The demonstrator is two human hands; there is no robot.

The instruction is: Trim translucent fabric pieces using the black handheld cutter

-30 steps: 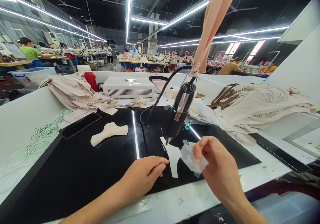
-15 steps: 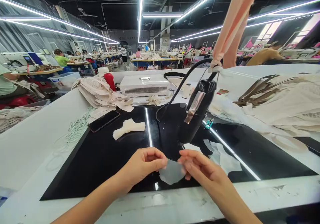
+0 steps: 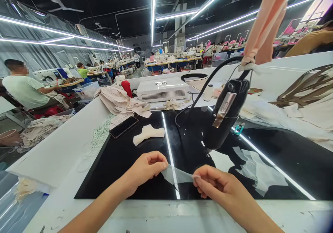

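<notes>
Between finger and thumb, my left hand pinches one end of a thin translucent piece of sheet material. The opposite end is pinched in my right hand, so the piece spans the gap just above a glossy black work surface. Behind my right hand hangs a black hand tool with a metal lever, tied to a pink cloth strip. More translucent cut pieces and a white piece lie to the right. A cream cut piece rests beyond my left hand.
A phone, pale green cord and cream fabric lie on the left. At the back stand a white vented box and a red cone. Fabric is heaped right. A co-worker sits far left.
My hands have moved slightly apart, and my right hand now pinches the end of the translucent piece, which looks flatter and longer. The camera has turned left.
</notes>
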